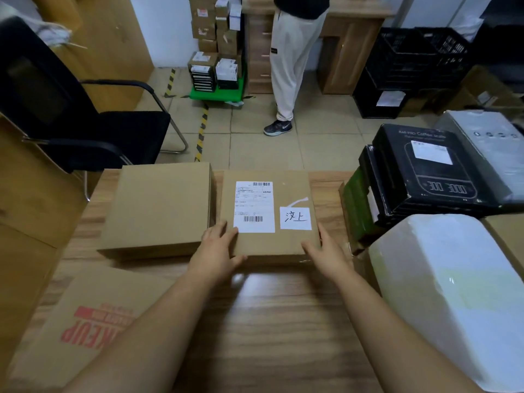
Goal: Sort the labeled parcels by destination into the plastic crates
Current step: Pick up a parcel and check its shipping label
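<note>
The left hand (218, 248) and right hand (329, 253) are gripping the near corners of the labeled parcel (286, 242), which is lying mid-worktop (283, 307); it is not yet sorted; the plastic crates (411, 61) are standing well apart on the floor; a plain box (158, 208) is waiting beside it, so much seemingly remains.

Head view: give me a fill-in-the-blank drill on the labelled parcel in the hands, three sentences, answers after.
The left hand and right hand grip the flat brown cardboard parcel by its two near ____.
Its printed white shipping label lies ____ of the handwritten white note.
The stacked plastic crates at far right are ____ in colour.
Missing: corners; left; black.
</note>
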